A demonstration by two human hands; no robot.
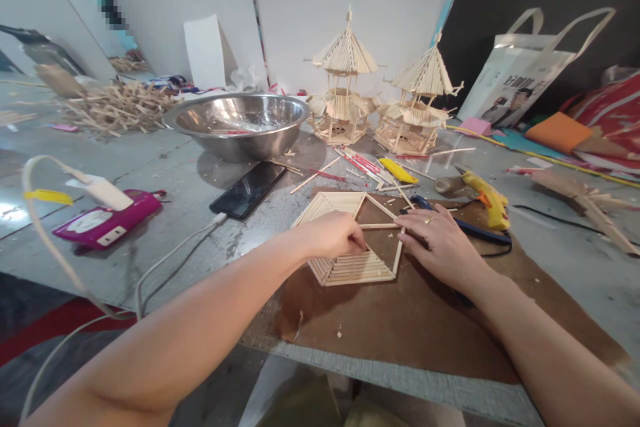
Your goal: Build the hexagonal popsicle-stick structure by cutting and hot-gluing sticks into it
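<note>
Locate the hexagonal stick frame (361,279) on the brown mat (345,327), between the left hand (333,235) and the right hand (443,240). Count as covered the upper-left section (341,201) and most of the lower section (353,268), both laid with close parallel slats running alongside the outer edge. Treat the far-left part as unverified, being largely hidden under the left hand. Cannot confirm full coverage near the centre, for the same reason. Count as uncovered the right side, bounded only by the spoke (379,226), the upper rim stick (383,207) and the right rim stick (399,253), with mat showing through above and below the spoke. Judged overall as more than half covered, with those two gaps left bare. For the left hand, note fingers curled, tips down at the inner end of the lower section; possibly pinching a slat, but cannot tell. For the right hand, note fingers loosely extended at the right-hand corner of the frame; cannot tell light contact from a pinch. Beyond the mat, see loose sticks (361,161) and, behind, two upright roofed models, left model (345,57) and right model (425,73).
</note>
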